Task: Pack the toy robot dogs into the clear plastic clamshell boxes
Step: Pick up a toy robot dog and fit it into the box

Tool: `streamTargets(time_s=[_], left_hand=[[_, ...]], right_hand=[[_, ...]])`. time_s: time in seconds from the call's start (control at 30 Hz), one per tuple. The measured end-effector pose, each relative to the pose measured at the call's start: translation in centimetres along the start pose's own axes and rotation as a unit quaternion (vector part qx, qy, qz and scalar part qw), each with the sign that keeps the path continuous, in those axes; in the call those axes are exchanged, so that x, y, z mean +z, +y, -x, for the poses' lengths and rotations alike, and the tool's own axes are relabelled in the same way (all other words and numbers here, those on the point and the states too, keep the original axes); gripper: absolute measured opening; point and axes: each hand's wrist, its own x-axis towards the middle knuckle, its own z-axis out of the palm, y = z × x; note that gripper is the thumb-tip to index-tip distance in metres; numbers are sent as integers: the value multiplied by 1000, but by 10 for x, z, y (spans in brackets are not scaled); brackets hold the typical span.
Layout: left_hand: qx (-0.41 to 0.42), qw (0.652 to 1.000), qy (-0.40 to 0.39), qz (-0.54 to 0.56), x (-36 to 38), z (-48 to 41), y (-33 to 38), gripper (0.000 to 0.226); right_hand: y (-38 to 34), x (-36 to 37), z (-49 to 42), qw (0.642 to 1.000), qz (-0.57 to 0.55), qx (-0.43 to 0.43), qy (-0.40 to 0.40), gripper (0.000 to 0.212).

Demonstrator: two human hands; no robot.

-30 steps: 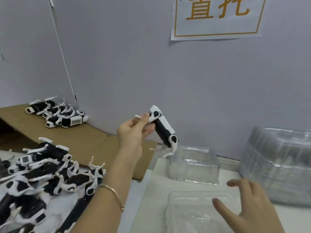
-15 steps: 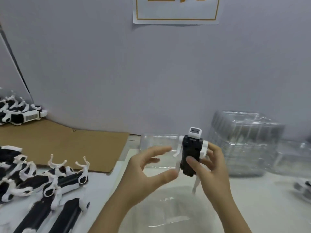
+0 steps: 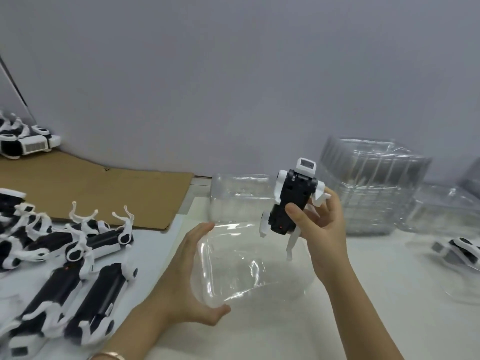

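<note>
My right hand (image 3: 320, 227) grips a black-and-white toy robot dog (image 3: 292, 201) upright, its white head at the top and its legs hanging, just above the far right corner of a clear clamshell box (image 3: 249, 263). My left hand (image 3: 188, 276) holds that open box by its left side, thumb under the near corner and fingers on the far corner. The box lies on the white table with nothing in it.
Several loose robot dogs (image 3: 65, 245) lie at the left on the table and on brown cardboard (image 3: 104, 188). A second clear box (image 3: 239, 196) stands behind. Stacked clear clamshells (image 3: 374, 185) stand at the right, with a packed dog (image 3: 462, 250) at the far right.
The dog passed from my left hand to my right hand and now stands upright. My left hand dropped onto the clear box and took hold of its left side. The camera tilted down and right.
</note>
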Motion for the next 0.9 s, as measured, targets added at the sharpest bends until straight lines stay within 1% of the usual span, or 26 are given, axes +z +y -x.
streamTargets(time_s=[0.1,0.2,0.27,0.33,0.37,0.43,0.5,0.53,0.63,0.7,0.77,0.8,0.9], left_hand=[[65,996,28,-48,-4,1,-4,121],[76,995,41,-53,-2,1,-7,108],[48,999,20,5,2,0,-9,102],[2,996,-21,82,5,0,-9,101],[-18,993,-41,106,7,1,-10,102],[-40,990,-61,119,8,2,-11,107],[-49,990,-67,118,9,0,-10,113],[-50,989,-69,117,9,0,-10,115],[-57,988,-72,128,9,-1,-10,121],[-58,987,-67,132,7,-2,-8,124],[-61,987,-57,135,5,-2,-8,126],[-63,987,-53,135,5,-2,-8,125],[-63,988,-56,127,4,-2,-11,120]], right_hand=[[-8,1,2,999,-5,-32,-15,43],[-11,3,3,997,-6,-61,-43,49],[-11,5,5,995,25,-82,-58,50],[-9,7,7,991,65,-93,-72,54],[-8,9,7,989,85,-92,-82,55],[-4,9,8,980,141,-87,-113,61],[0,9,9,959,221,-77,-160,67],[1,9,10,940,275,-75,-185,67],[1,11,12,863,432,-109,-239,68],[0,12,12,819,489,-134,-270,63],[1,10,10,778,536,-153,-290,55],[1,8,9,772,542,-148,-296,52],[3,7,8,776,525,-123,-326,48]])
